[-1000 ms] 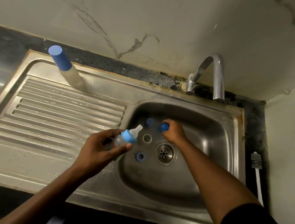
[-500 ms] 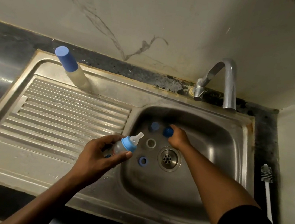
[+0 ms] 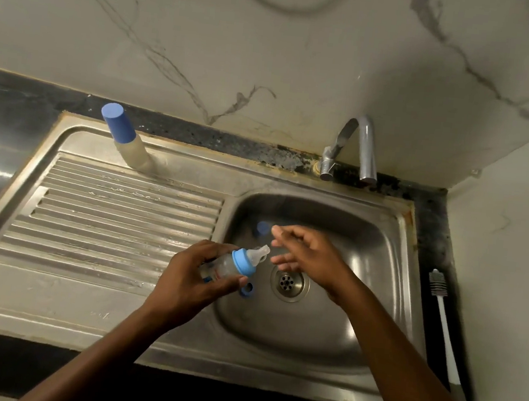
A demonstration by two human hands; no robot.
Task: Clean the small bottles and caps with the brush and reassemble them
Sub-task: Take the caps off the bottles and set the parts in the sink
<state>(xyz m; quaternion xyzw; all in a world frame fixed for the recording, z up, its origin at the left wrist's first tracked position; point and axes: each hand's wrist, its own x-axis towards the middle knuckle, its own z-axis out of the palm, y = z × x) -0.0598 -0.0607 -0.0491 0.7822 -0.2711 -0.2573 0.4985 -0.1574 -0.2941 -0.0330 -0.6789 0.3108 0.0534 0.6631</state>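
My left hand (image 3: 186, 279) grips a small clear bottle (image 3: 224, 266) over the basin's left edge. The bottle has a blue collar and a clear teat, which points right. My right hand (image 3: 311, 258) hovers just right of the teat, fingers spread and blurred, with nothing seen in it. One blue cap (image 3: 263, 228) lies at the back of the basin, behind the right fingertips. A blue ring (image 3: 248, 290) peeks out below my left thumb. The white bottle brush (image 3: 443, 314) lies on the dark counter to the right of the sink.
The steel sink (image 3: 380, 246) has a drain (image 3: 287, 282) in the basin floor and a ribbed drainboard (image 3: 106, 215) on the left. A tall bottle with a blue cap (image 3: 125, 138) stands at the drainboard's back edge. The faucet (image 3: 363, 149) arches over the back rim.
My right hand has come off the blue cap at the back of the basin and moved toward the teat with its fingers spread. It now covers the white ring. The left hand still holds the bottle.
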